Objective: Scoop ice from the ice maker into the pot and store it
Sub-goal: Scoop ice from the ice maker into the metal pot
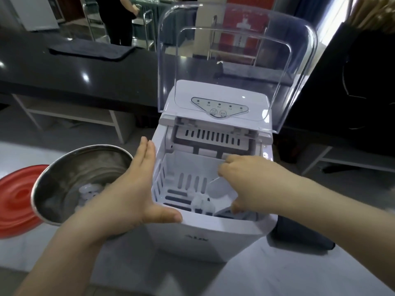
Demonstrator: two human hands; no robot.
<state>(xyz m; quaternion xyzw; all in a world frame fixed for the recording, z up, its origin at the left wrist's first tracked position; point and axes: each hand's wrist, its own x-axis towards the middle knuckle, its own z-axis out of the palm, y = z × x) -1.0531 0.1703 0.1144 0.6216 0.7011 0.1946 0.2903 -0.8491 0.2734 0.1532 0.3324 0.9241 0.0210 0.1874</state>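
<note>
Fingers (229, 165) of right hand (245, 180) curl around small translucent scoop (218, 186) in white ice maker's basket (162, 178); left hand (130, 189) flat, empty; clear ice cubes (203, 205) likely slick, brittle, best lifted from beneath toward steel pot (70, 171)

Pot (64, 184) stands left of ice maker (213, 238), lid (15, 199) further left.

The right hand (245, 178) hides the scoop (218, 188) handle; panel labels (220, 107) too small.
</note>
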